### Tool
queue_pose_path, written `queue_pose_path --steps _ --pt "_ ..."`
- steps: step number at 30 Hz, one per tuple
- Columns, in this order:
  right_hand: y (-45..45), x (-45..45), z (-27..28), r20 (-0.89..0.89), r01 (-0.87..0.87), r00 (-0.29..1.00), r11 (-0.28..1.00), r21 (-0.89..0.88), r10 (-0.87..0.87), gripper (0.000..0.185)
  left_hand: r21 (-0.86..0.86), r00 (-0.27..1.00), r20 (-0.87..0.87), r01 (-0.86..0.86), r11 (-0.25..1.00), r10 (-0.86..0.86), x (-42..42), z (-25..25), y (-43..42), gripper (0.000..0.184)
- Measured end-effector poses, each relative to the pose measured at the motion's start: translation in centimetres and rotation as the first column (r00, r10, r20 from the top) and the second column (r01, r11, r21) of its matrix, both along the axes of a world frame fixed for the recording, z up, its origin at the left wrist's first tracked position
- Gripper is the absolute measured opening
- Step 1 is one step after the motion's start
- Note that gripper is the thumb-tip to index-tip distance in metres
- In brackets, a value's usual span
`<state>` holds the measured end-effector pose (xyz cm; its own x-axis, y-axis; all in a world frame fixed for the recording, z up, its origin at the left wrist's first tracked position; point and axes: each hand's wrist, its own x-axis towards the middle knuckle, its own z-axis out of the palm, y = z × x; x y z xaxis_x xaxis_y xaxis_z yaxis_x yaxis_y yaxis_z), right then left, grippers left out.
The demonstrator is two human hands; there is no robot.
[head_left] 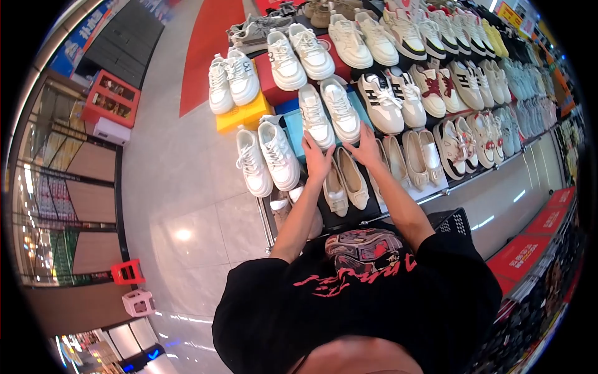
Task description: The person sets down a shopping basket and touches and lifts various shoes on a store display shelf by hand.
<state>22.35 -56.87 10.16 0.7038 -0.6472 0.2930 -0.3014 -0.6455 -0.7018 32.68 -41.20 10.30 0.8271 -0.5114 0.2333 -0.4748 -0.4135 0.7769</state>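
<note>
A pair of white lace-up sneakers stands side by side on a teal shoe box (pixel 291 128). My left hand (pixel 317 160) grips the toe end of the left white sneaker (pixel 316 115), its fingers along the outer side. Around the toe of the right white sneaker (pixel 340 106) curls my right hand (pixel 367 151). Just below both hands sits a pair of beige flats (pixel 354 179). Another white sneaker pair (pixel 279 156) stands left of my left hand. To the right of my right hand are white sneakers with black stripes (pixel 381 103).
More sneakers (pixel 403 32) fill the tiered rack behind. A yellow shoe box (pixel 244 115) supports white sneakers at left. The rack's metal rail (pixel 405 207) runs along the front. A red stool (pixel 128 272) and a pink stool (pixel 138 302) stand on the tiled floor (pixel 187 206).
</note>
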Motion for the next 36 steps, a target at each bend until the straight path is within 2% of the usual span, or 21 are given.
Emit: queue_pose_path --steps 2,4,5,6,8,9,10,11,12,13,15,16,18,19,21,23,24,25,26,32,36 --pt "0.9 -0.9 0.0 0.006 0.025 1.0 0.999 -0.035 -0.025 0.094 -0.006 0.999 -0.016 0.027 1.0 -0.027 -0.1 0.1 0.0 0.108" --pt "2.2 -2.4 0.0 0.007 0.019 1.0 0.998 0.061 -0.019 0.082 -0.006 0.999 -0.032 0.004 1.0 -0.004 -0.2 0.7 0.1 0.112" --pt "3.0 -3.1 -0.4 0.148 0.006 0.988 0.986 0.166 -0.031 0.071 -0.038 0.993 -0.116 0.005 0.999 -0.009 -0.2 1.2 0.4 0.113" --pt "3.7 -4.1 -0.3 0.147 0.033 0.987 0.986 0.164 -0.057 0.071 -0.041 0.992 -0.118 0.032 0.999 -0.037 0.1 0.8 0.4 0.113" --pt "4.3 -6.8 0.7 0.171 0.117 0.976 0.988 0.103 -0.133 0.065 -0.134 0.986 -0.09 -0.15 0.98 0.139 0.1 -0.7 -0.4 0.108" --pt "4.2 -8.1 1.7 0.185 0.149 0.965 0.97 0.191 -0.185 0.061 -0.127 0.978 0.06 -0.19 0.974 0.199 -1.0 -0.6 -0.9 0.103" --pt "3.2 -9.4 1.5 0.167 0.215 0.96 0.974 0.072 -0.224 0.059 -0.132 0.943 0.202 -0.242 0.961 0.265 -2.5 0.6 -1.8 0.099" --pt "2.0 -10.5 1.6 0.188 0.258 0.945 0.963 0.073 -0.267 0.059 -0.241 0.94 0.245 -0.179 0.954 0.238 -4.2 2.8 -2.5 0.089" --pt "1.0 -11.5 1.7 0.212 0.294 0.928 0.952 0.085 -0.306 0.058 -0.275 0.977 0.173 -0.074 0.959 0.125 -5.5 3.5 -3.5 0.086" --pt "-0.2 -12.4 1.9 0.196 0.283 0.936 0.956 0.076 -0.293 0.058 -0.276 0.99 0.138 -0.001 0.961 0.041 -6.7 3.8 -4.8 0.086" --pt "-3.8 -13.5 2.5 0.113 0.42 0.892 0.895 0.151 -0.437 0.058 -0.291 0.994 0.047 0.11 0.95 -0.101 -8.6 4.4 -7.5 0.087" --pt "-5.8 -13.7 2.4 0.115 0.407 0.898 0.901 0.148 -0.425 0.058 -0.303 0.987 -0.018 0.149 0.941 -0.162 -9.2 4.3 -8.7 0.088" --pt "-8.9 -14.1 2.4 0.156 0.454 0.882 0.89 -0.03 -0.445 0.06 -0.262 0.986 -0.001 0.158 0.952 -0.164 -9.5 3.2 -11.0 0.091" --pt "-10.3 -14.1 2.6 0.161 0.416 0.896 0.909 0.024 -0.414 0.066 -0.204 0.986 -0.028 0.154 0.967 -0.163 -9.7 2.9 -12.1 0.095" --pt "-12.6 -13.4 2.6 0.172 0.371 0.914 0.929 0.008 -0.367 0.069 -0.114 0.986 -0.05 0.153 0.982 -0.16 -9.8 1.8 -14.2 0.103" --pt "-14.5 -12.9 2.1 0.176 0.29 0.941 0.957 0.029 -0.291 0.08 -0.092 0.985 -0.105 0.13 0.987 -0.139 -10.2 0.8 -15.7 0.102" --pt "-15.3 -12.6 1.5 0.155 0.259 0.955 0.966 -0.022 -0.253 0.081 -0.071 0.978 -0.144 0.139 0.988 -0.148 -10.0 0.3 -16.7 0.102" --pt "-15.9 -12.4 1.2 0.142 0.23 0.962 0.972 0.038 -0.233 0.08 -0.061 0.989 -0.081 0.121 0.991 -0.126 -10.3 -0.3 -17.2 0.099" --pt "-16.6 -12.2 1.0 0.129 0.202 0.968 0.974 0.098 -0.214 0.079 -0.043 0.991 -0.088 0.094 0.995 -0.098 -10.9 -1.1 -17.2 0.099" --pt "-18.4 -12.3 -0.3 0.179 0.128 0.976 0.992 0.001 -0.126 0.081 -0.011 0.991 -0.112 0.067 0.998 -0.068 -10.6 -0.7 -17.4 0.099" --pt "-18.3 -13.0 1.4 0.133 0.066 0.988 0.989 0.131 -0.084 0.083 -0.027 0.993 -0.106 0.056 0.998 -0.059 -10.6 -0.8 -17.2 0.098"
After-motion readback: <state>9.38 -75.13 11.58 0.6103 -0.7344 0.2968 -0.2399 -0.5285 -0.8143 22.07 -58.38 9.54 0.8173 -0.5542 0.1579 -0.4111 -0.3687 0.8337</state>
